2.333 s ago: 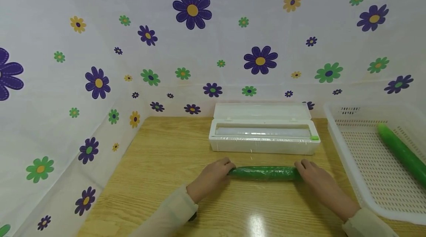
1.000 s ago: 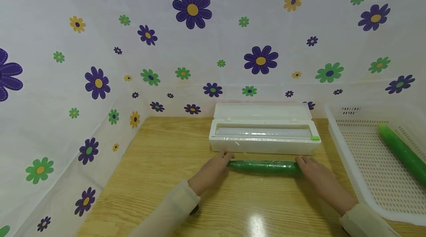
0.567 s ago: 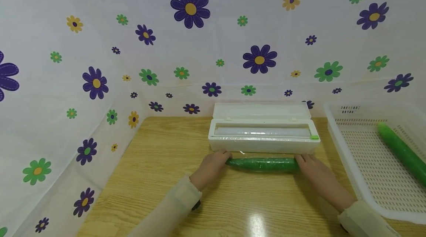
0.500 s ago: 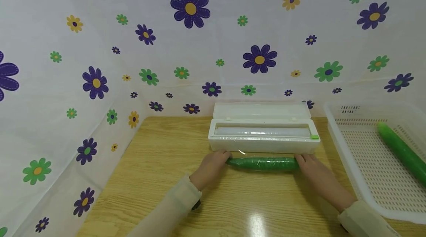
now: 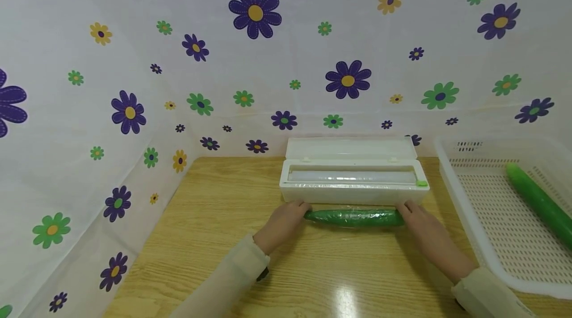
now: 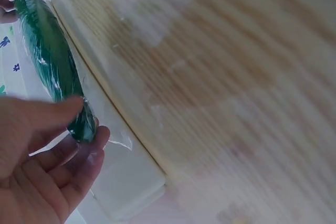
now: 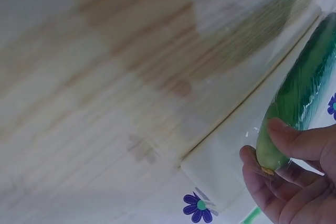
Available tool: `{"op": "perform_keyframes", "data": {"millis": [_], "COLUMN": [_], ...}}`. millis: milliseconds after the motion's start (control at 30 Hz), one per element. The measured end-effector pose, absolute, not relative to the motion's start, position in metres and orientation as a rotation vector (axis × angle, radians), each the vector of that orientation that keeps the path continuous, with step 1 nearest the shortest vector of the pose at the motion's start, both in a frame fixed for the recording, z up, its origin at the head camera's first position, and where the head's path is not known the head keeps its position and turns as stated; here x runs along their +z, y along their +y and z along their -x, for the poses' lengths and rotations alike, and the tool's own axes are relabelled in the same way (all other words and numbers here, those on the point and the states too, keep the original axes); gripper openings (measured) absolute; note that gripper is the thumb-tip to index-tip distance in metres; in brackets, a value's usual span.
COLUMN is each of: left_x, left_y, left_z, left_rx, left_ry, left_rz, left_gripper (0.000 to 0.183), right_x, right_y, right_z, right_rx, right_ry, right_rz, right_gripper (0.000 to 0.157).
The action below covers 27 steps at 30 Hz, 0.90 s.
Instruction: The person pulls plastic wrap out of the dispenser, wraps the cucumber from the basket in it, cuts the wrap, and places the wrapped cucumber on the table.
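Observation:
A green cucumber [image 5: 355, 217] wrapped in clear cling film lies crosswise between my hands, just in front of the white cling film box [image 5: 355, 195]. My left hand [image 5: 284, 221] pinches its left tip between thumb and fingers; the left wrist view shows film bunched around that end of the cucumber [image 6: 50, 51]. At the other end my right hand [image 5: 424, 231] grips the cucumber, its thumb laid over the pale stem end [image 7: 270, 153] in the right wrist view. A thin film edge shows between cucumber and box. Whether the cucumber touches the table is hard to tell.
The box's lid [image 5: 350, 148] stands raised, with a roll of film [image 5: 353, 176] inside and a green slider [image 5: 421, 183] at its right. To the right, a white perforated basket [image 5: 464, 219] holds another cucumber [image 5: 540, 204]. A flowered sheet [image 5: 268, 60] hangs behind the wooden table [image 5: 214, 209].
Both hands have moved the wrapped cucumber away from me, closer to the box, and it has turned about its length. The grip at both ends stays.

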<state>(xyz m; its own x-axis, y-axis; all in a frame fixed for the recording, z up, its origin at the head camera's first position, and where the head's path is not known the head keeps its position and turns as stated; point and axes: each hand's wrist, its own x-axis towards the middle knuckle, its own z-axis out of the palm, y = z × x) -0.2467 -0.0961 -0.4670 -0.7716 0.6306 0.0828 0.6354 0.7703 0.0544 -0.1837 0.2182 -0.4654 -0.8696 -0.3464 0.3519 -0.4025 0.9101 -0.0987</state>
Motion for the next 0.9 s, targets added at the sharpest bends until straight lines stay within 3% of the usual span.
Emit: {"op": "perform_keyframes", "data": {"millis": [133, 367, 667, 900], "left_x": [-0.4678, -0.4635, -0.4621, -0.4649], "left_y": [-0.0956, -0.0935, -0.0943, -0.0957], "left_z": [0.2471, 0.2468, 0.2470, 0.2479], "left_rx": [-0.154, -0.264, -0.328, -0.366], "left_ry": [-2.877, -2.858, -2.922, -2.899], "left_rz": [1.045, 0.999, 0.991, 1.003], "left_gripper": [0.037, 0.018, 0.021, 0.026], "right_x": [-0.4655, -0.4648, -0.4654, -0.4650], "right_y": [0.2182, 0.2193, 0.2193, 0.2186], "right_z": [0.1842, 0.1840, 0.1866, 0.1883], "right_rx": [0.200, 0.188, 0.294, 0.316], "right_ry": [-2.732, -2.730, -2.733, -2.702], "right_rz": [-0.525, -0.532, -0.518, -0.475], "right_gripper": [0.040, 0.041, 0.046, 0.036]}}
